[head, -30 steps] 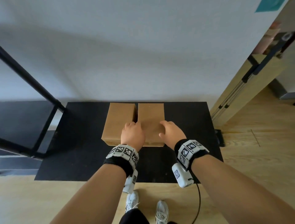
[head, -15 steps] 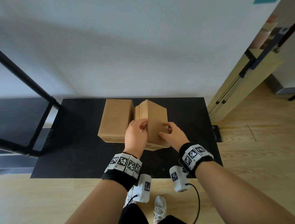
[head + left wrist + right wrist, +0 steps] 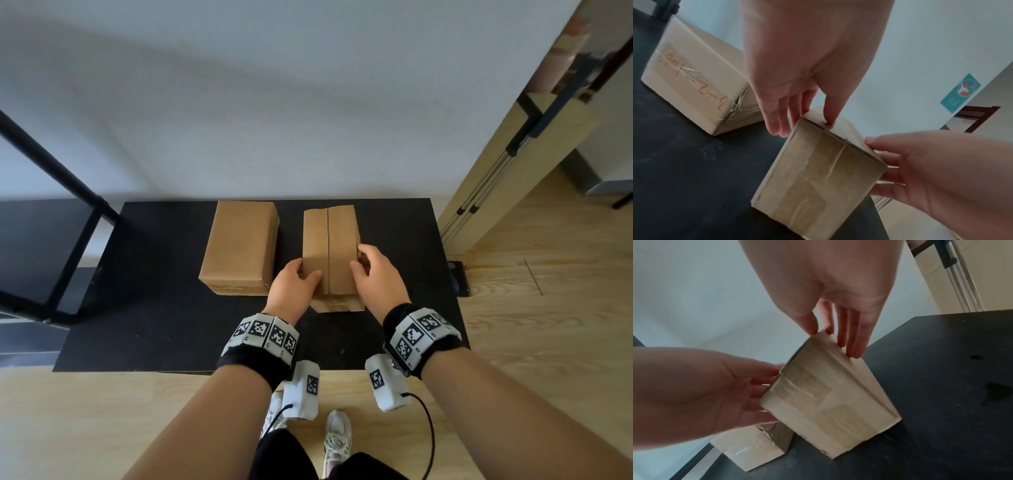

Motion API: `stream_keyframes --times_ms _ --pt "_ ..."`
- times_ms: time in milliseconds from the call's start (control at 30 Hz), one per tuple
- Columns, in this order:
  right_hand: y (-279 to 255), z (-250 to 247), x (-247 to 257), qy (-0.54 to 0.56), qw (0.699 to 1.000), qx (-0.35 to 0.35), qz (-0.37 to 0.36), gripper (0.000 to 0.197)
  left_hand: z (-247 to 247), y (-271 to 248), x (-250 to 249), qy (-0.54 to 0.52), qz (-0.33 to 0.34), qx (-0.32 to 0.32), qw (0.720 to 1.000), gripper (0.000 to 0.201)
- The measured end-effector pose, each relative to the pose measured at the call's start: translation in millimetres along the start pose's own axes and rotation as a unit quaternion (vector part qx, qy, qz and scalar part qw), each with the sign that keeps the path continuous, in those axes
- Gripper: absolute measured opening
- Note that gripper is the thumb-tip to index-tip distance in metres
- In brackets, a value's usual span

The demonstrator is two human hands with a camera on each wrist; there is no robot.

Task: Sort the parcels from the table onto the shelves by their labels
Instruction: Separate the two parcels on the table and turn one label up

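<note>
Both hands, left hand [image 3: 294, 286] and right hand [image 3: 376, 277], clasp opposite sides of the box [image 3: 330, 253] tipped on the worktop [image 3: 137, 325], presumably seeking its label; second box [image 3: 239, 246] lies just left.

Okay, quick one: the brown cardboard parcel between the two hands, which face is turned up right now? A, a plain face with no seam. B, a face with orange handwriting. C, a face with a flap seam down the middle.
C: the head view shows a dark flap seam running down the top of the held brown cardboard parcel, gripped by the left hand and right hand.
</note>
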State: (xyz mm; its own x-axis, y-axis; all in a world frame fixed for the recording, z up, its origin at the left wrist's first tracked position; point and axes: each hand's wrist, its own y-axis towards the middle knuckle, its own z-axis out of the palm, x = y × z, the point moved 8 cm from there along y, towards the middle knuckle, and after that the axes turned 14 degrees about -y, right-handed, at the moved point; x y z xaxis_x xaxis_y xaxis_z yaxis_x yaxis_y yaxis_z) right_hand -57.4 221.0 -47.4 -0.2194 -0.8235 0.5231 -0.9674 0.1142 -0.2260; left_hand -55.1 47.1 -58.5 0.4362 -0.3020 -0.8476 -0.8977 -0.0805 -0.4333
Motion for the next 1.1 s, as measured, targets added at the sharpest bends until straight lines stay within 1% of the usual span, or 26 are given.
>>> stream_keyframes --times_ms 167,267,367,433,533,600,700,867,1000,1100 --pt "-5.0 -5.4 -5.2 -0.049 0.999 -0.008 -0.001 0.042 4.7 -5.8 -3.1 0.016 0.022 -0.016 1.0 0.046" --pt "-6.3 -5.0 0.4 -0.065 0.998 0.003 -0.01 0.044 -2.8 -11.1 -7.1 0.03 0.037 -0.04 0.998 0.043" --pt "-6.9 -0.1 8.1 -0.055 0.998 0.023 -0.014 0.041 -17.9 -14.8 -12.5 0.036 0.047 -0.076 0.995 0.044" --pt "-6.4 6.4 10.6 -0.046 0.998 0.049 -0.005 0.041 -27.3 -15.1 -17.8 0.048 0.064 -0.091 0.993 0.043" --pt "-5.3 20.6 5.3 -0.027 0.994 0.107 0.025 0.046 -29.6 -15.0 -21.8 0.064 0.085 -0.081 0.991 0.04" --pt "-3.9 24.0 -2.5 -0.017 0.992 0.118 0.044 0.049 -23.2 -15.0 -21.2 0.065 0.092 -0.063 0.992 0.039" --pt "-1.6 19.6 -11.7 -0.025 0.993 0.108 0.049 0.049 -12.1 -14.3 -15.9 0.047 0.082 -0.045 0.995 0.037" --pt "-1.2 4.3 -20.3 -0.023 0.997 0.067 0.034 0.045 -5.5 -13.0 0.8 0.076 0.063 -0.055 0.994 0.051" --pt "-1.2 -1.7 -34.4 -0.002 0.996 0.047 0.075 0.045 -6.9 -12.0 6.4 0.093 0.036 -0.06 0.993 0.055" --pt "-2.6 -0.4 -40.3 0.005 0.994 0.055 0.094 0.049 -1.4 -8.4 8.3 0.089 0.012 -0.04 0.995 0.056"
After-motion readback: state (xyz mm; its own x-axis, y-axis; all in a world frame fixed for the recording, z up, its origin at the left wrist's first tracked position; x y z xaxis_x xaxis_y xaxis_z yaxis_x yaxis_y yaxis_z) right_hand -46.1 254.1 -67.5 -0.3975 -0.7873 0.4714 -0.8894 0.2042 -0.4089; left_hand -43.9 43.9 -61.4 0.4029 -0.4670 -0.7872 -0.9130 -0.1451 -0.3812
